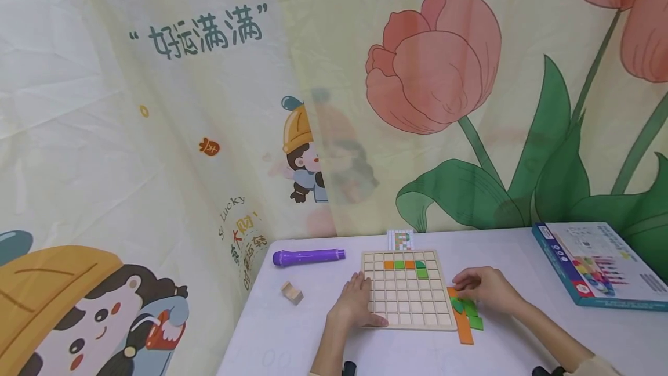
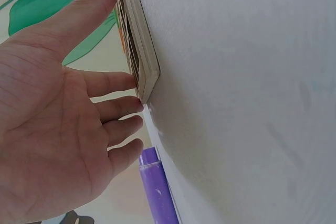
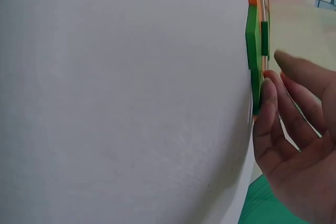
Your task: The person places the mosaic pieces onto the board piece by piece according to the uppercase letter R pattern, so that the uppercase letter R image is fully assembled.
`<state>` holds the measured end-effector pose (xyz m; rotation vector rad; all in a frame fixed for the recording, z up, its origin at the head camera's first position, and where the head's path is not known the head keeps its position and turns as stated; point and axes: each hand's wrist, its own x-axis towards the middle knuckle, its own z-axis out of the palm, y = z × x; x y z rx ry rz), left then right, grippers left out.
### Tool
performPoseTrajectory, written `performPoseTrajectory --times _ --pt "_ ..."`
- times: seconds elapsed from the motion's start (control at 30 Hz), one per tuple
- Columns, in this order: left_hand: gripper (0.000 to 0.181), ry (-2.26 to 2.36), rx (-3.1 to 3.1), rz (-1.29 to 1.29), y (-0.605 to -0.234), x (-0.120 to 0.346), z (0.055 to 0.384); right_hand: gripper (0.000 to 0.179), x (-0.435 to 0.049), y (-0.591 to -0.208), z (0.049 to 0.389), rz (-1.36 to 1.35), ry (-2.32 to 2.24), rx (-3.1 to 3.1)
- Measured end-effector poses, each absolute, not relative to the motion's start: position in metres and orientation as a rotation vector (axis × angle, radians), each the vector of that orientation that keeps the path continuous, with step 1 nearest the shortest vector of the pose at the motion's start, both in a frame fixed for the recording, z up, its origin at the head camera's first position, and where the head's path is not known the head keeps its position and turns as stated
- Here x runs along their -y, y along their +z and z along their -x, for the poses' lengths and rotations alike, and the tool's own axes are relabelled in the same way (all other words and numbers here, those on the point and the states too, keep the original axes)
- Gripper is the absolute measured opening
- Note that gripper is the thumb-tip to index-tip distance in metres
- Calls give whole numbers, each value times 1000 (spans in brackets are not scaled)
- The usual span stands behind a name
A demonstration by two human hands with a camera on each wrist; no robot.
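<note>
There's the board (image 1: 409,300), flat on the tabletop (image 1: 292,341) between the two hands. Left hand (image 1: 352,302) first: fingers spread along the board's left edge, thumb out at the near corner, touching the wood without curling round it; my left wrist view has fingertips right against the rim. Over to the right hand (image 1: 487,286): it's at the loose tiles (image 1: 462,325), just beside the board's right edge, fingers softly bent, thumb well apart from them. Whether a fingertip touches a green tile there, I can't tell. That hand covers part of the pile from my head view, and the left one hides some of the board's edge.

Now the look of it: a pale wooden grid, most squares bare, with five placed tiles (image 1: 409,264). Orange, green, orange, dark green in a row near the top, a lighter green under that last one. The loose ones are orange and green, one dark and leaf-like.

Moving out: a patterned card (image 1: 400,239) behind the board, too small for me to read; a purple mic (image 1: 309,257) to the left, a wooden block (image 1: 291,293) nearer me; a box (image 1: 605,266) far right, one corner cut off. Behind it all, a tulip curtain (image 1: 334,45).
</note>
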<state>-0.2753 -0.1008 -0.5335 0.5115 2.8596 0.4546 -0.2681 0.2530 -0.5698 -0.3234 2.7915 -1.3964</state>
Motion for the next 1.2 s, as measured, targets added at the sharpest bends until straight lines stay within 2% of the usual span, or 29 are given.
performPoseTrajectory --times 0.23,1.2 --pt "111 440 -2860 -510 -532 101 276 34 -247 -569 258 432 -1257 -2780" --pt "109 427 -2859 -509 -531 100 274 32 -241 -558 255 373 -1332 -2767"
